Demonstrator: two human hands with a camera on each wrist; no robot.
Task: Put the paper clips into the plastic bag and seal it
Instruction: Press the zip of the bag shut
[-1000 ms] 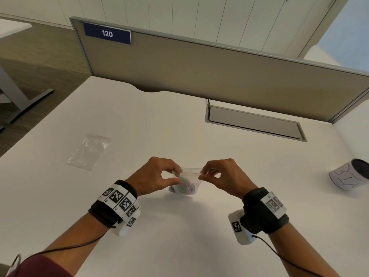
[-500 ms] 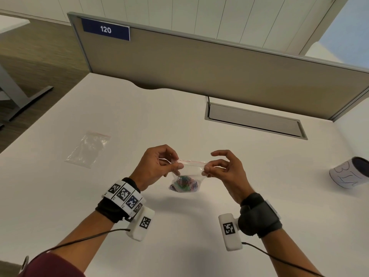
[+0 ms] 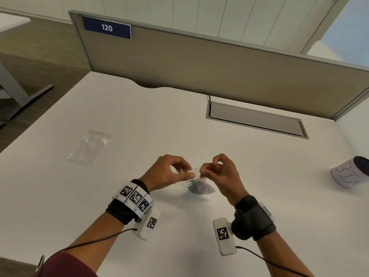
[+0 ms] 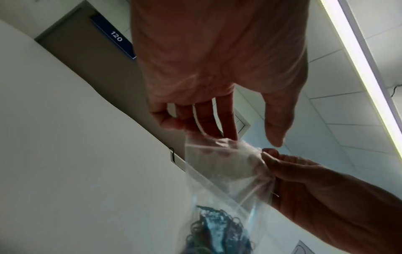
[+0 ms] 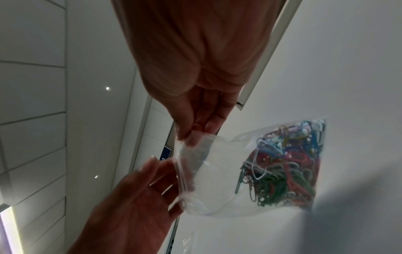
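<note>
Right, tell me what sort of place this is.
Probably an open-plan office: a white desk backed by a beige fabric divider panel bearing a blue plate numbered 120, with a grey cable-access flap set into the desktop.

plastic bag (image 3: 196, 179): clear, red zip strip, hanging upright | paper clips (image 3: 200, 187): multicoloured; heaped at bag's bottom

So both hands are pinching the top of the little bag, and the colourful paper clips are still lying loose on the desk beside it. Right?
Not quite. Both hands do pinch the bag's top, left hand and right hand, but the paper clips are already inside it, gathered at the bottom. The right wrist view shows this best.
</note>
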